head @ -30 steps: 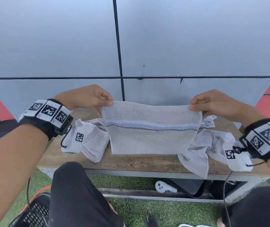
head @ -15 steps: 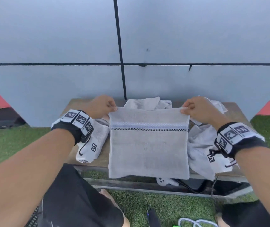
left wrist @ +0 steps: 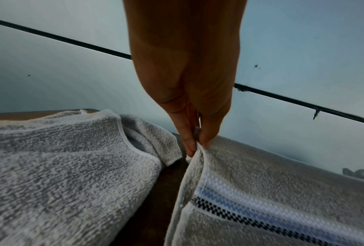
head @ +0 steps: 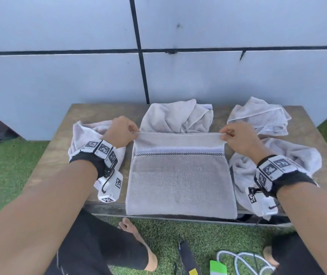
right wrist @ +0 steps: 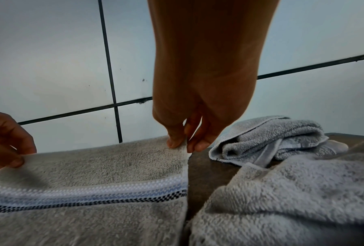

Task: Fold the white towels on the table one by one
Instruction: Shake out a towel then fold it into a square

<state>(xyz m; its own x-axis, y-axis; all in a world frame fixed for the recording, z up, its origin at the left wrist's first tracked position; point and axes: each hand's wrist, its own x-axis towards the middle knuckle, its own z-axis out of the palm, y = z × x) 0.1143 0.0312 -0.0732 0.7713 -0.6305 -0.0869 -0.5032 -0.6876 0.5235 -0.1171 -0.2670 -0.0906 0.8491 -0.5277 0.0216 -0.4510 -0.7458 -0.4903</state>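
A white towel (head: 180, 181) with a blue and black checked stripe lies spread on the middle of the wooden table (head: 59, 143), its near edge hanging over the front. My left hand (head: 134, 132) pinches its far left corner, and my right hand (head: 225, 134) pinches its far right corner, both lifted slightly. In the left wrist view the left hand (left wrist: 194, 146) grips the towel's (left wrist: 282, 191) hem. In the right wrist view my right hand (right wrist: 185, 146) nips the striped towel (right wrist: 105, 166) at its corner.
Crumpled white towels lie around: one at the left (head: 83, 135), one at the back middle (head: 178, 116), one at the back right (head: 257, 116) and one at the right (head: 297, 155). A grey tiled wall (head: 218, 80) rises behind the table. Cables (head: 244, 262) lie on the grass below.
Both hands have lowered the hanging towel forward onto the table, so it now lies nearly flat. The head view has tilted down.
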